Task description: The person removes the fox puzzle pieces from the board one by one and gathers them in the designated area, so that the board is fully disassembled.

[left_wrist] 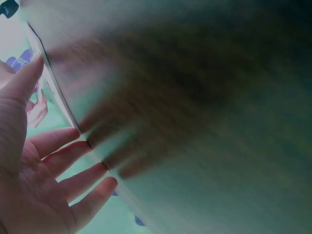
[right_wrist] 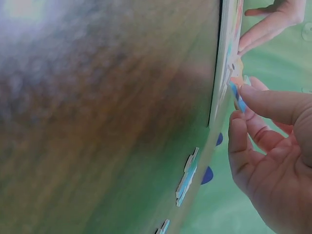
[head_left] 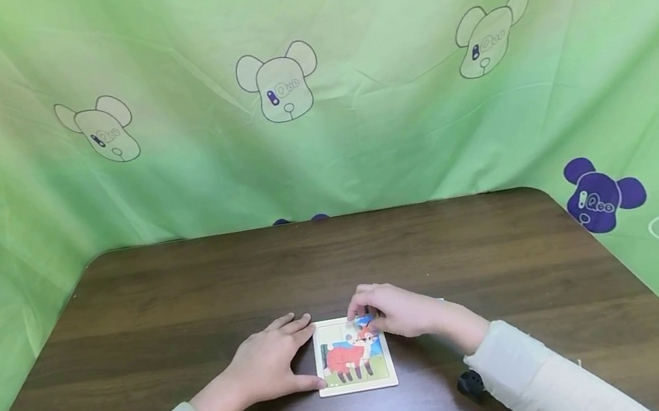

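A small wooden jigsaw puzzle tray (head_left: 360, 387) with a pale rim lies near the front of the table and shows a reddish animal. My left hand (head_left: 267, 361) rests along its left edge, fingers straight and spread, thumb at the lower left corner. Over the upper right of the tray, my right hand (head_left: 404, 307) pinches a puzzle piece (right_wrist: 237, 97) between thumb and fingers; the piece is blue and orange and stands tilted. Bare pale base shows at the tray's upper left. The right fingers partly hide the upper right corner in the head view.
Loose puzzle pieces (right_wrist: 187, 178) lie on the table beyond the right hand, mostly hidden by it in the head view. A small black object (head_left: 471, 384) sits beside the right sleeve. Green printed cloth (head_left: 297, 167) hangs around the brown table (head_left: 218, 282).
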Demonstrator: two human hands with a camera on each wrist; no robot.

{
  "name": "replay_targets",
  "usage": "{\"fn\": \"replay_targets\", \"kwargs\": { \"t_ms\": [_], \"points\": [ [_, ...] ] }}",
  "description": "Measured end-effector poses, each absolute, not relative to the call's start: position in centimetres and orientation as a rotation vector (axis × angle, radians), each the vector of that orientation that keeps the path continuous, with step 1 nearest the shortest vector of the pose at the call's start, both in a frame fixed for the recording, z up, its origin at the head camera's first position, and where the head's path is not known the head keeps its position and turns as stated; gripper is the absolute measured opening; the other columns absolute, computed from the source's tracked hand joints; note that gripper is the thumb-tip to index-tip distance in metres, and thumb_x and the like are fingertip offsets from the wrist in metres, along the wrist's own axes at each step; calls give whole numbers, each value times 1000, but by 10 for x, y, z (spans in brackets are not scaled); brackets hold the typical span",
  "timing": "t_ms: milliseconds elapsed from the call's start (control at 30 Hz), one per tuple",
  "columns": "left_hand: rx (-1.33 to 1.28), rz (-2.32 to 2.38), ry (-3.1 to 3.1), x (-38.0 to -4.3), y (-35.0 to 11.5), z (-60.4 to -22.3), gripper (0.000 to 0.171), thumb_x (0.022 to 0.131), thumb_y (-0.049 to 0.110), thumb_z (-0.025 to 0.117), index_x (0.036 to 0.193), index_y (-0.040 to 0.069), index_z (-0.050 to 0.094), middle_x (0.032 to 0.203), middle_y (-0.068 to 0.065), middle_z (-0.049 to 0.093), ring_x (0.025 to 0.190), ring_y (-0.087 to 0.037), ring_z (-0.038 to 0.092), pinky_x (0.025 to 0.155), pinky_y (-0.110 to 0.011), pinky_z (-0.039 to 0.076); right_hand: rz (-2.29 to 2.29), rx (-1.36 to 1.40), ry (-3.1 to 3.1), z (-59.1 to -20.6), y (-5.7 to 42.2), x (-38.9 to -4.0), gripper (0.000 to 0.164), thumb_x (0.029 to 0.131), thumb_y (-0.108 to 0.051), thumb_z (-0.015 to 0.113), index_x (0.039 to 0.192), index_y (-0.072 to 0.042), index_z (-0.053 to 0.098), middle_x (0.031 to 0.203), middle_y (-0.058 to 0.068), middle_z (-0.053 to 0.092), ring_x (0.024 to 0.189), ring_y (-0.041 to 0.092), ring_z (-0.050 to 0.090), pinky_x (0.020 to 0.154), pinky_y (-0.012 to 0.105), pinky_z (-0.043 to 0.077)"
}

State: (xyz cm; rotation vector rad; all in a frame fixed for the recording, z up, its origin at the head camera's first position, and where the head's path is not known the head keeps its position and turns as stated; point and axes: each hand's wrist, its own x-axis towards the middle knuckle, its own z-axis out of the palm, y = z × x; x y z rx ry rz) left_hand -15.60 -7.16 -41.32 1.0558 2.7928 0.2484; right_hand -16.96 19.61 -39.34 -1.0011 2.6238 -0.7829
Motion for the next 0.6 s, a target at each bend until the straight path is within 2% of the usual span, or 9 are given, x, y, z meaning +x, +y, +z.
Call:
{"fn": "replay_targets", "kwargs": {
  "t_ms": [167, 367, 600],
  "points": [
    [1057, 256, 2795, -156, -72, -413, 87, 76, 67, 72, 142, 12, 56, 152, -6, 50, 142, -32, 45, 100, -47, 51, -838, -951, 2604, -394, 195, -171, 22, 88, 8, 64, 105, -5, 66, 91, 1, 65, 85, 10, 57, 79, 25, 51],
    [1062, 279, 2804, -156, -71, -413, 86, 75, 64, 75, 140, 12, 57, 150, -7, 52, 140, -32, 47, 99, -48, 52, -859, -976, 2561, -393, 196, -174, 16, 87, 6, 66, 96, -7, 68, 87, -3, 67, 82, 4, 56, 79, 24, 51],
    [1054, 283, 2800, -156, -71, -414, 86, 75, 65, 74, 141, 13, 57, 151, -6, 51, 141, -32, 46, 100, -48, 51, -898, -979, 2535, -392, 199, -173, 13, 89, 3, 68, 96, -8, 68, 85, -3, 67, 80, 2, 55, 75, 22, 50]
  ]
}}
